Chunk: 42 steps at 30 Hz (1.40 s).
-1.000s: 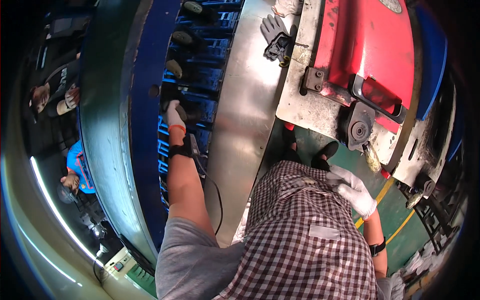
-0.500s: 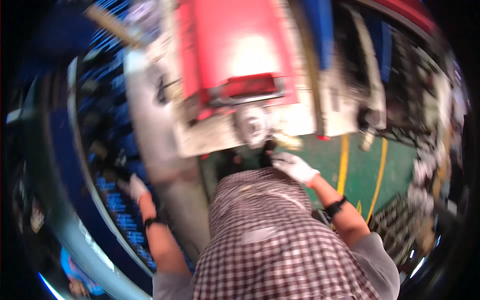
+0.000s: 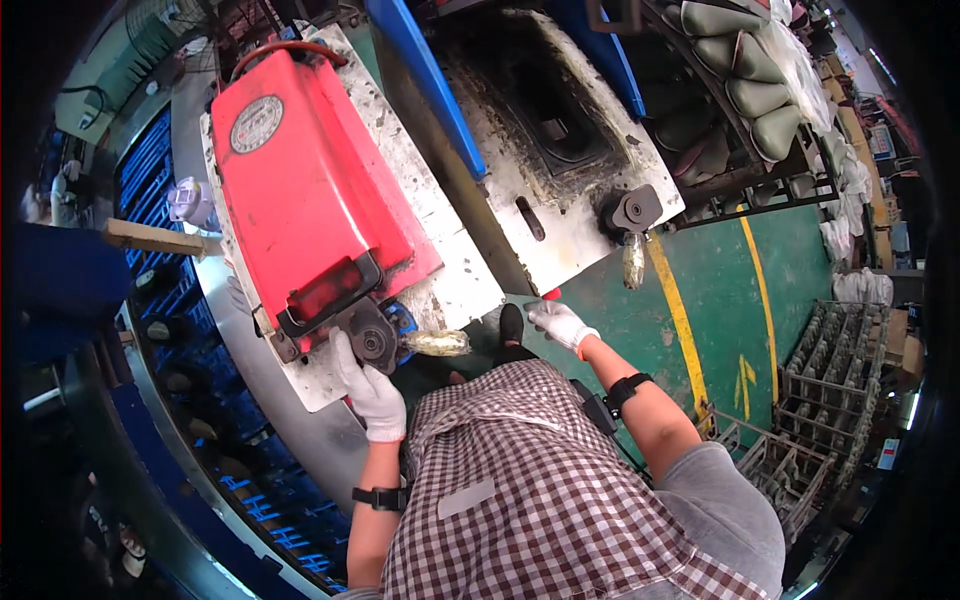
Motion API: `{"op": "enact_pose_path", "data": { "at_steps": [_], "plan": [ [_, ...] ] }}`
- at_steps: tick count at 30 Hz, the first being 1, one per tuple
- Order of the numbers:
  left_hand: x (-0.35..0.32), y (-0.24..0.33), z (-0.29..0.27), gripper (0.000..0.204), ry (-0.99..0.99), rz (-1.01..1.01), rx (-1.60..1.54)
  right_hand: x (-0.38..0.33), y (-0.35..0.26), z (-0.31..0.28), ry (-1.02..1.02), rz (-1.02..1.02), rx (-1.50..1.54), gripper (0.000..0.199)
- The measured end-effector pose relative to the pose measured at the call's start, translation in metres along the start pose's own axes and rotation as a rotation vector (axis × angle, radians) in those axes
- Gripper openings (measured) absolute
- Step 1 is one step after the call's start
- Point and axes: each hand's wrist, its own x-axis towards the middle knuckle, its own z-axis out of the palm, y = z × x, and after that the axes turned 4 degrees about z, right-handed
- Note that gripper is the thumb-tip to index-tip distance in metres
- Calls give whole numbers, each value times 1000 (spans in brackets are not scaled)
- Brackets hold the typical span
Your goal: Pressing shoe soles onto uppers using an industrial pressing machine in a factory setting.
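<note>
My left hand [image 3: 374, 400], in a white glove, is at the front end of a machine with a red cover [image 3: 300, 180]. Its fingers stretch up beside a dark round hub [image 3: 373, 345]; whether they touch it I cannot tell. A handle wrapped in yellowish film [image 3: 437, 343] sticks out from the hub, and a black bracket [image 3: 335, 295] sits just above. My right hand [image 3: 560, 325], gloved too, hovers with fingers extended and nothing visible in them. Near its fingertips a red button [image 3: 552, 294] shows at the front edge of the neighbouring machine.
The machine on the right has a dark hollow [image 3: 560, 110] and a similar film-wrapped handle [image 3: 633, 262]. A blue panel [image 3: 430, 85] stands between the machines. On the left runs a conveyor with blue parts [image 3: 245, 500]. Metal racks [image 3: 830, 370] stand right on the green floor [image 3: 740, 280].
My left hand has come from over the conveyor to the hub below the red cover. My view has turned right, bringing in the second machine. My right hand stays extended without an object.
</note>
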Motion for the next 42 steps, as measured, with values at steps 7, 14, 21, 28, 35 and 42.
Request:
{"op": "enact_pose_path", "data": {
  "at_steps": [7,14,21,28,35,42],
  "plan": [
    [10,25,-16,52,-9,41,122,23,31,-44,181,68,353,35],
    [41,87,25,38,-327,290,190,70,17,-80,481,31,610,35],
    [51,107,42,27,-303,341,472,66,-3,-74,326,193,385,29],
    [60,97,30,38,-300,385,310,39,12,-72,5,158,-181,25],
    [44,97,-3,34,-133,343,257,-31,-74,-43,-544,-254,-542,37],
    [-17,48,-40,42,178,-209,293,-64,-166,15,-423,-582,-275,36]
  ]
}}
